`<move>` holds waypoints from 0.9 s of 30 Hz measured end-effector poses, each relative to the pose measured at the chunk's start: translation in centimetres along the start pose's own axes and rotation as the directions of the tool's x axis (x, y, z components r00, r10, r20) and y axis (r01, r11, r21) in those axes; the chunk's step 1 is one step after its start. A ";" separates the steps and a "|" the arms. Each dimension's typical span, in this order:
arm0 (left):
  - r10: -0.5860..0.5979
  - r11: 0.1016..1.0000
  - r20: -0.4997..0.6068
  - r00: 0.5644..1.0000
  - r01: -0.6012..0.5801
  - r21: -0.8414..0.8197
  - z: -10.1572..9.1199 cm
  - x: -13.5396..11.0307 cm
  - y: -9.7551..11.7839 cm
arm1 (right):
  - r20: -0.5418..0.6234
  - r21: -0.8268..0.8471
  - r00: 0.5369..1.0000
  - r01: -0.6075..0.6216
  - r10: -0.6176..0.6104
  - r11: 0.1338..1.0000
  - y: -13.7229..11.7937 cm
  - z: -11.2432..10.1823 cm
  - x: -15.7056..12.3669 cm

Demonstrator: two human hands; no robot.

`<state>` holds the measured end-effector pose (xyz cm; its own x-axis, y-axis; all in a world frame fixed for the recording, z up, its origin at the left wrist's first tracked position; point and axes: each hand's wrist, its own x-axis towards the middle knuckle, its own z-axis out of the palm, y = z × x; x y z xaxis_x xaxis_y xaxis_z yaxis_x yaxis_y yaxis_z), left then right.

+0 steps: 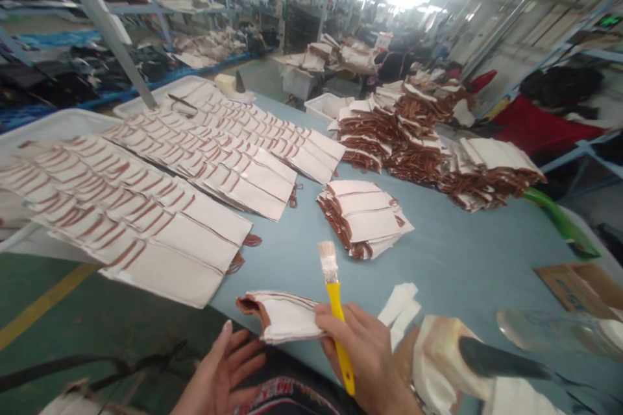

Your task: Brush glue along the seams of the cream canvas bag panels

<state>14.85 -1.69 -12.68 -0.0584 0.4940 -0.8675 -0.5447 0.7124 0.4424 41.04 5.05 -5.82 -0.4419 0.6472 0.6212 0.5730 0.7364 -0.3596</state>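
Observation:
My right hand (pixel 363 350) is closed round a paintbrush (pixel 333 288) with a yellow handle and pale, stained bristles that point away from me. The same hand also grips the end of a folded white piece with brown edges (pixel 289 316), at the near edge of the table. Below and left of that piece, my left hand (pixel 226 369) is open with its fingers spread, apart from it and holding nothing. Beyond the brush lies a small stack of white and brown pieces (pixel 365 211).
Overlapping rows of white pieces (pixel 185 240) cover the left of the blue-grey table (pixel 467 253). Tall white and brown piles (pixel 403 123) stand at the back. At right are white strips (pixel 402 308), a glue-stained container (pixel 435 356), a black-handled tool (pixel 501 358) and a cardboard box (pixel 584 288).

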 end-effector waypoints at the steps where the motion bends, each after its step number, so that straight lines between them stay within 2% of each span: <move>1: -0.044 0.996 0.089 0.995 0.051 -0.067 0.9 0.0 0.0 | 0.014 0.008 0.999 0.036 -0.036 0.999 -0.3 0.2 0.0; 3: -0.084 0.979 0.243 0.966 0.126 -0.163 2.8 -0.1 0.4 | 0.058 0.023 0.993 0.103 -0.104 0.994 -0.8 0.8 -0.3; 5: -0.132 0.961 0.322 0.937 0.201 -0.192 4.0 0.1 1.3 | 0.092 0.037 0.985 0.146 -0.148 0.989 -1.1 1.7 -1.1; 8: -0.178 0.967 0.290 0.940 0.221 -0.122 4.9 0.7 2.3 | 0.092 0.045 0.984 0.151 -0.155 0.987 -0.9 3.1 -3.0; 12: -0.051 0.995 0.193 0.980 0.066 -0.069 5.8 1.5 2.2 | 0.063 0.065 0.991 0.112 -0.116 0.992 -0.3 4.0 -6.2; 15: 0.081 0.996 0.166 0.983 -0.073 -0.050 6.8 1.6 2.1 | 0.074 0.054 0.996 0.053 -0.057 0.997 0.0 3.7 -8.5; 17: 0.151 0.988 0.158 0.976 -0.151 -0.011 7.6 1.6 2.3 | 0.054 0.031 0.999 0.004 -0.005 1.000 0.1 3.1 -9.9; 20: 0.239 0.965 0.173 0.955 -0.253 0.063 8.6 1.7 3.3 | -0.044 0.008 0.995 -0.089 0.089 0.996 0.1 2.2 -11.3; 24: 0.331 0.915 0.235 0.914 -0.372 0.156 9.4 2.5 4.8 | -0.205 0.025 0.948 -0.244 0.244 0.969 0.5 1.0 -12.0; 27: 0.352 0.876 0.283 0.892 -0.420 0.236 9.2 3.6 6.1 | -0.226 0.045 0.921 -0.316 0.318 0.948 1.0 0.5 -12.1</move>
<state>18.96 9.01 -11.02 -0.0065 0.8326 -0.5539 -0.2557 0.5341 0.8058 46.64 -1.90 -14.01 -0.0686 0.7853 0.6152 0.6513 0.5024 -0.5687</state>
